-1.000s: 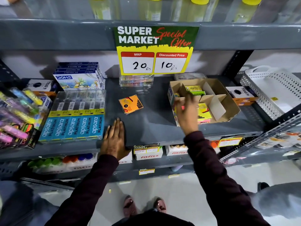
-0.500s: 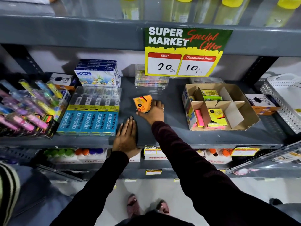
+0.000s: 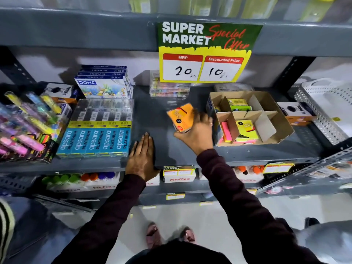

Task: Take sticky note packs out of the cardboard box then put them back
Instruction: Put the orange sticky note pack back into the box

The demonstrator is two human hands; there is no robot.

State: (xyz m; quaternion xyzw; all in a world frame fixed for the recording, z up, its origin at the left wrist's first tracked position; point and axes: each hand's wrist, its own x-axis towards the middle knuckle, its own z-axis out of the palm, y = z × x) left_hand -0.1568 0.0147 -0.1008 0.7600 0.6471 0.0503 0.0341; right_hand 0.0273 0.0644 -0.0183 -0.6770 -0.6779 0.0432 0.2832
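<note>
Right hand (image 3: 196, 130) now has the orange sticky note pack (image 3: 182, 117) clamped between thumb and fingers, lifted off the shelf (image 3: 152, 119) and tilted, just left of the cardboard box (image 3: 274, 130). Half a second ago the same pack was still lying flat mid-shelf with the hand only closing on it; a second ago the hand was over at the box and the pack lay alone. So: pick done, carry toward the box under way.

Left hand (image 3: 142, 159) unchanged across all three frames: flat, fingers extended, palm down on the shelf front edge beside the apsara pencil boxes (image 3: 95, 138). Holds nothing, looks like bracing only.

Box state: dividers split it into compartments. Yellow and green packs (image 3: 239, 105) in a rear cell, pink pack (image 3: 226, 130) on edge in the front-left cell, yellow pack (image 3: 245, 128) next to it. Right-hand cells look empty.

Read: this looks like the put-back phase, orange pack seems to be the only one outside the box. Which cell it goes to, can't tell. Near box wall and upright divider flap sit right in the hand's path, so the pack likely needs to go up and over, then down into a cell. Risk: snagging the flap or shoving the light box along the shelf, since the left hand isn't steadying it.
</note>
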